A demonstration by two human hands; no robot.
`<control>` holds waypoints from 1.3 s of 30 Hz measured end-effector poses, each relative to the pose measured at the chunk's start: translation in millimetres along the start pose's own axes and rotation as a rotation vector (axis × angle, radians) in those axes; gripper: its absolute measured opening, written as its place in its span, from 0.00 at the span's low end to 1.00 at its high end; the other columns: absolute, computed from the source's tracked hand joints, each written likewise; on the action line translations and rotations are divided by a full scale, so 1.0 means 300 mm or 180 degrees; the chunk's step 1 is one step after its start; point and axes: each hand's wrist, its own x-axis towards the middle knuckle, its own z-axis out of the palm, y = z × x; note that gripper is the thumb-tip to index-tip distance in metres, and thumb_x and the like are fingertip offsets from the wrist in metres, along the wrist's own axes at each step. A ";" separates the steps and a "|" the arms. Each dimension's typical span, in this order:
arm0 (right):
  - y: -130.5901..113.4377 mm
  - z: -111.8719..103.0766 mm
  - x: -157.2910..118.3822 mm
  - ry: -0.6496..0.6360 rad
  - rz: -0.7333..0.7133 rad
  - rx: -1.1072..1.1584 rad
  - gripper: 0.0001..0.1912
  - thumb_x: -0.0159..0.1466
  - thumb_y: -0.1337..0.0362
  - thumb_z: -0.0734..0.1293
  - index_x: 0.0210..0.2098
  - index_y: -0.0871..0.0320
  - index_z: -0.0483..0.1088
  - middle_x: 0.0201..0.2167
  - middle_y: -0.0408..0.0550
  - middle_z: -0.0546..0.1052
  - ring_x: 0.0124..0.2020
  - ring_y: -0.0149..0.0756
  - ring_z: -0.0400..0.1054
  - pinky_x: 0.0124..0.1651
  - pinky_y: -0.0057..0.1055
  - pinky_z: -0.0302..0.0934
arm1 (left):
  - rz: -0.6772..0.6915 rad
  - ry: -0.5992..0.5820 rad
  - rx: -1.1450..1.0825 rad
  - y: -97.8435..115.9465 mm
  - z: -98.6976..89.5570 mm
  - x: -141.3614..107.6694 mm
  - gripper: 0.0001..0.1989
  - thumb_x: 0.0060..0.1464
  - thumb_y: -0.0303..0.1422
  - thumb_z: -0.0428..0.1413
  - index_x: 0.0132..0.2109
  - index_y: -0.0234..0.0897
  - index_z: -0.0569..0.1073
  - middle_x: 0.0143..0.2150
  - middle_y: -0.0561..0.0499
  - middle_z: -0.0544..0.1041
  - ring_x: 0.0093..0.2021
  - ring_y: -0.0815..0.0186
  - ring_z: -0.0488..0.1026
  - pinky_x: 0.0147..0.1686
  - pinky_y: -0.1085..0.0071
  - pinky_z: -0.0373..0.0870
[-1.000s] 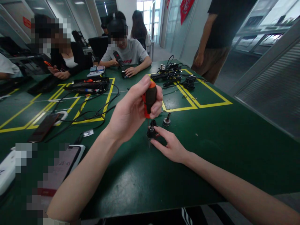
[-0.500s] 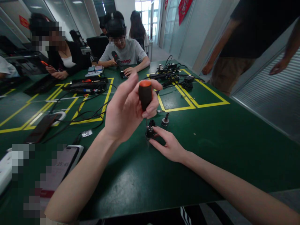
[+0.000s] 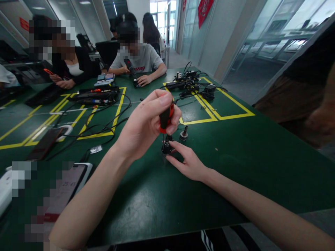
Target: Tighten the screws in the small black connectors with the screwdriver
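Note:
My left hand (image 3: pixel 149 123) is closed around the black and red handle of a screwdriver (image 3: pixel 165 118), thumb over its top. The thin shaft points down at a small round black part with a metal stem (image 3: pixel 166 148) on the table; whether the tip sits in a screw is too small to tell. Thumb and fingers of my right hand (image 3: pixel 188 160) pinch that part from the right side. Just behind it a second, similar round part (image 3: pixel 184 133) stands upright with its stem up, touched by neither hand.
On the green table (image 3: pixel 235 167), a phone (image 3: pixel 68 188) lies at the near left, with black cables beyond it. Further back are an open tool case (image 3: pixel 96 96) and a heap of black adapters (image 3: pixel 188 83). People sit across the table; another person stands at the right.
My left thumb has closed over the screwdriver's handle, and the fingers have shifted their grip on it. My right hand stays on the round part. The standing person at the right has moved further right.

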 end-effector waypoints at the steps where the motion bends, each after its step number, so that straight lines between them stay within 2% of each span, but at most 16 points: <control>1: 0.000 0.000 0.000 -0.0020 0.0011 -0.0017 0.20 0.72 0.64 0.67 0.63 0.57 0.70 0.52 0.58 0.82 0.47 0.46 0.81 0.51 0.45 0.78 | 0.0006 -0.0008 0.0007 0.000 0.000 0.000 0.14 0.61 0.40 0.62 0.35 0.38 0.68 0.24 0.57 0.69 0.22 0.74 0.64 0.24 0.76 0.61; 6: 0.006 0.001 -0.003 -0.0066 0.0026 -0.0118 0.18 0.73 0.62 0.67 0.61 0.58 0.70 0.51 0.59 0.83 0.47 0.46 0.81 0.52 0.45 0.78 | 0.0031 -0.0098 -0.0090 0.001 -0.002 0.000 0.14 0.63 0.39 0.60 0.33 0.38 0.67 0.23 0.57 0.68 0.21 0.75 0.62 0.23 0.77 0.60; 10: 0.008 0.000 -0.003 -0.0061 0.0003 -0.0128 0.18 0.73 0.62 0.67 0.61 0.58 0.70 0.52 0.59 0.83 0.48 0.47 0.81 0.53 0.47 0.78 | 0.0047 -0.0079 -0.0135 -0.001 -0.008 0.000 0.13 0.65 0.41 0.59 0.35 0.36 0.72 0.23 0.56 0.67 0.21 0.74 0.63 0.23 0.76 0.61; 15: -0.003 -0.005 0.003 -0.0106 0.0054 -0.0052 0.18 0.73 0.63 0.66 0.61 0.58 0.70 0.51 0.58 0.83 0.49 0.47 0.81 0.51 0.46 0.79 | -0.0024 0.0034 -0.0201 0.005 -0.008 0.003 0.26 0.70 0.51 0.51 0.40 0.33 0.80 0.23 0.54 0.64 0.22 0.73 0.62 0.24 0.75 0.64; 20: -0.004 -0.002 0.002 -0.0082 0.0090 0.0021 0.18 0.73 0.63 0.67 0.61 0.57 0.70 0.51 0.58 0.83 0.48 0.47 0.81 0.51 0.45 0.79 | -0.0090 0.0139 -0.0139 0.009 -0.001 0.007 0.29 0.71 0.52 0.49 0.31 0.33 0.77 0.24 0.53 0.64 0.22 0.74 0.63 0.24 0.76 0.64; 24: -0.002 0.003 0.001 -0.0014 0.0119 0.0180 0.18 0.72 0.63 0.68 0.61 0.57 0.71 0.52 0.57 0.83 0.48 0.45 0.81 0.50 0.43 0.80 | -0.0051 0.0082 -0.0121 0.005 -0.001 0.006 0.27 0.70 0.49 0.51 0.31 0.34 0.75 0.25 0.53 0.66 0.23 0.74 0.64 0.25 0.76 0.65; 30: -0.008 0.003 0.005 -0.0058 0.0241 0.0293 0.17 0.72 0.64 0.68 0.59 0.58 0.72 0.50 0.56 0.83 0.46 0.43 0.81 0.48 0.41 0.80 | 0.0011 0.0044 -0.0161 -0.002 -0.001 0.003 0.16 0.70 0.39 0.53 0.35 0.35 0.74 0.26 0.54 0.68 0.24 0.74 0.66 0.26 0.77 0.65; 39: -0.011 0.000 0.007 -0.0087 0.0210 0.0251 0.17 0.72 0.64 0.67 0.59 0.57 0.71 0.50 0.55 0.83 0.48 0.44 0.80 0.49 0.41 0.79 | -0.0016 -0.0026 -0.0151 0.003 -0.004 -0.002 0.15 0.67 0.41 0.57 0.35 0.36 0.71 0.22 0.57 0.65 0.20 0.76 0.62 0.22 0.77 0.61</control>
